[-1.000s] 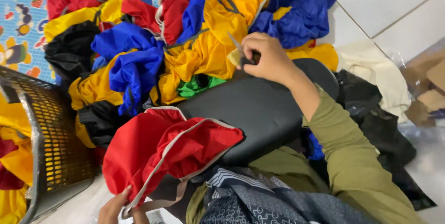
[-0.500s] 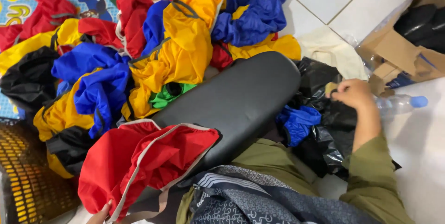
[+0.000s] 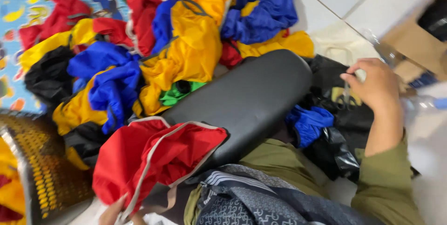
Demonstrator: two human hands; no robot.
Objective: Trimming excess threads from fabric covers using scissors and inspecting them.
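While the left hand (image 3: 122, 212) pins the red cloth (image 3: 153, 160) at the frame's bottom edge, fingers mostly hidden so I cannot tell their grip, the right hand (image 3: 375, 85) hangs over the black bags (image 3: 340, 113) to the right. Its fingers curl loosely, thumb and forefinger near a thin blurred strand; whether they pinch it is unclear. The cloth drapes over the black cushion (image 3: 251, 99), kept flat on the lap. Beyond, the pile (image 3: 186, 52) of coloured cloth; the basket (image 3: 42, 169) sits left.
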